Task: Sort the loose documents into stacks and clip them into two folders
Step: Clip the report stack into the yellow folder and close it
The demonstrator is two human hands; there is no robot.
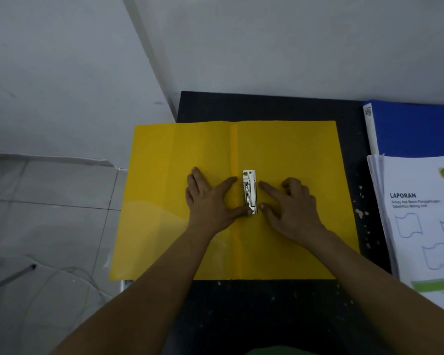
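While yellow folder (292,155) is laid open on table (241,303), clip (249,192) empty, left hand (210,201) pressed flat, spread, beside it; right hand (292,208) set opposite, forefinger and thumb extended, nothing pinched; papers (420,226) stacked unclipped at right beside blue folder (420,129).

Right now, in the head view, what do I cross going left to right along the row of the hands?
Floor → left hand → clip → right hand → table → report stack.

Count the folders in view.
2. The yellow folder lies open on the black table; the blue folder lies at the right edge, partly under the document stack. Others may sit outside the frame.
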